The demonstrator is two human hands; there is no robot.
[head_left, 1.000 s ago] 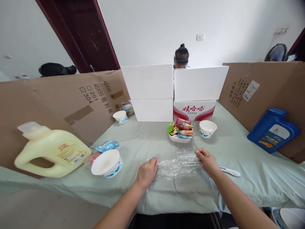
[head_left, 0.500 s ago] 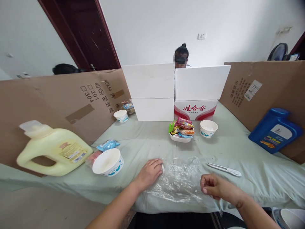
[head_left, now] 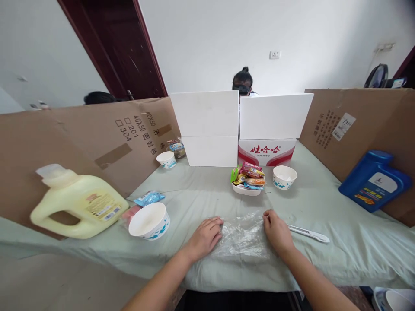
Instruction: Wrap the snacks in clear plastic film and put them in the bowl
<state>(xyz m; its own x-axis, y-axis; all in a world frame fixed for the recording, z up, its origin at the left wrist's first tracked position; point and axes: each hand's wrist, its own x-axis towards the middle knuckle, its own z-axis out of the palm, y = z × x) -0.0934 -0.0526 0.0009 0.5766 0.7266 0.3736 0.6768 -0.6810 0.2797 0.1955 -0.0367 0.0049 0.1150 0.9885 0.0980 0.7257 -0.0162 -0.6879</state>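
A clear plastic bag (head_left: 243, 237) lies crinkled on the cloth near the table's front edge. My left hand (head_left: 207, 235) rests on its left side, fingers flat and stretched out. At the bag's far right corner, my right hand (head_left: 277, 229) has thumb and fingers pinched together on the film. A white utility knife (head_left: 311, 234) lies just right of that hand, its left tip close to the wrist. Beyond the bag stands a white dish (head_left: 246, 191) heaped with wrapped snacks (head_left: 251, 175), and a paper bowl (head_left: 284, 178) is beside it.
Left stand a large paper bowl (head_left: 149, 222), a blue packet (head_left: 149, 198) and a yellow detergent jug (head_left: 81, 207). A blue bottle (head_left: 372, 181) leans right. White boxes (head_left: 210, 151) and cardboard panels (head_left: 129, 142) border the table; a person (head_left: 242, 82) sits behind.
My right hand has moved up and left, from the bag's near right side to its far right corner. The bag's near edge has drawn back from the table edge. My left hand stays put.
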